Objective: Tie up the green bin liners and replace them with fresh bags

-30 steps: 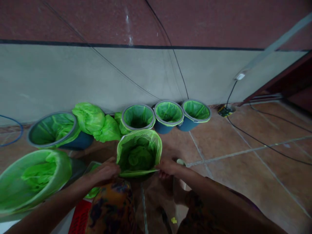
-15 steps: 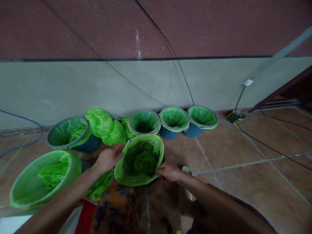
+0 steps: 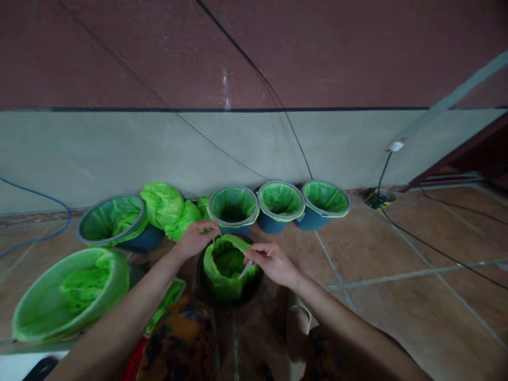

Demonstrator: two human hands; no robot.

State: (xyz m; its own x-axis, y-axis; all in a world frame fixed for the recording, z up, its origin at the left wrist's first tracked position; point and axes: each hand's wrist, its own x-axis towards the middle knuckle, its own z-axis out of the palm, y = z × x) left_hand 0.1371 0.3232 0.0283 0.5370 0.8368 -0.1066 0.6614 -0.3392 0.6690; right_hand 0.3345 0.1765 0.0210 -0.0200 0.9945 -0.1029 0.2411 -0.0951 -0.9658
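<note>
A green plastic bag [image 3: 216,275] stands inside a dark bucket [image 3: 202,296] on the floor in front of me. Its top has come off the bucket's rim and is gathered inward. My left hand [image 3: 197,238] pinches a pale drawstring [image 3: 215,237] at the bag's upper left edge. On the opposite side, my right hand [image 3: 273,263] is closed on a white length of the drawstring [image 3: 246,269]. More green plastic shows within the bag's mouth.
Along the wall stand several blue buckets with green liners, one being the right-hand bucket [image 3: 313,219]. Green bundles [image 3: 162,203] lie between them. A pale green tub [image 3: 35,307] sits at left, near a red crate [image 3: 135,360]. Black cables [image 3: 428,238] cross the floor at right.
The bag's mouth, earlier stretched wide over the bucket, has drawn in and dropped inside the rim. My hands have shifted from the rim to the drawstring, coming closer together.
</note>
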